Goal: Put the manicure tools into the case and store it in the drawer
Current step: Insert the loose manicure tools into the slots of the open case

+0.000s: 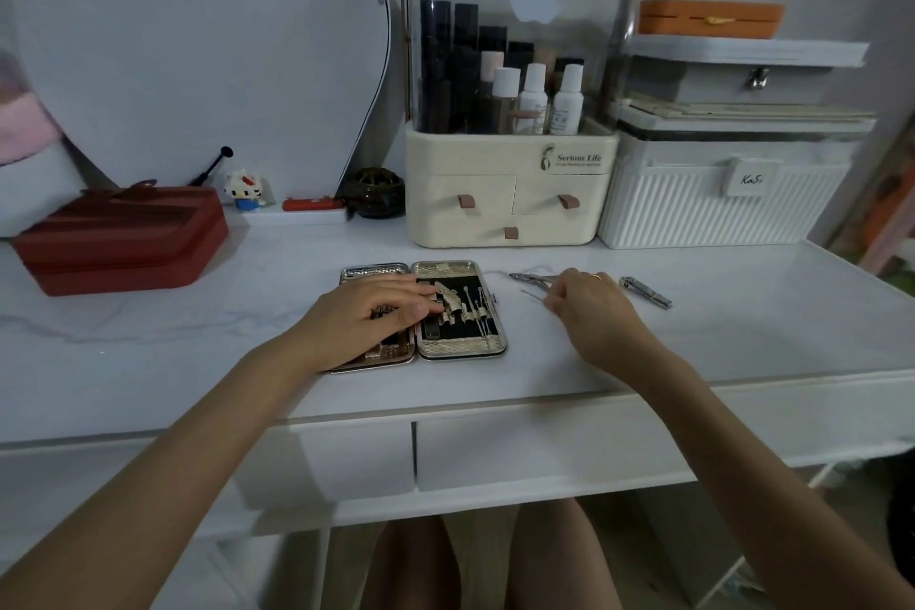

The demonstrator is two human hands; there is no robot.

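Desk: white vanity top [198, 362] fills the middle of my frame; two closed drawer fronts [520, 451] run along its lower edge.
Mirror: large round mirror [198, 40], upper left, leaning at the back.
Organizer: cream cosmetic organizer [510, 193] with clear dome lid, top centre, bottles inside, three small drawers below.
Storage box: white ribbed box [718, 203], upper right, just beside the organizer.
Red case: dark red zip case [124, 238], left of frame, on the desk.
Manicure case: open manicure case [460, 352], frame centre, both halves flat; right half shows tools strapped on black lining.
Left hand: my left hand [366, 317] lies across the case's left half, fingers straight, tips reaching the tools in the right half; grips nothing.
Right hand: my right hand [589, 307], right of the case, fingers curled at the cuticle nipper's [532, 279] handles; cannot tell whether they pinch it.
Nail clipper: silver nail clipper [646, 292] lies apart, just right of that hand.
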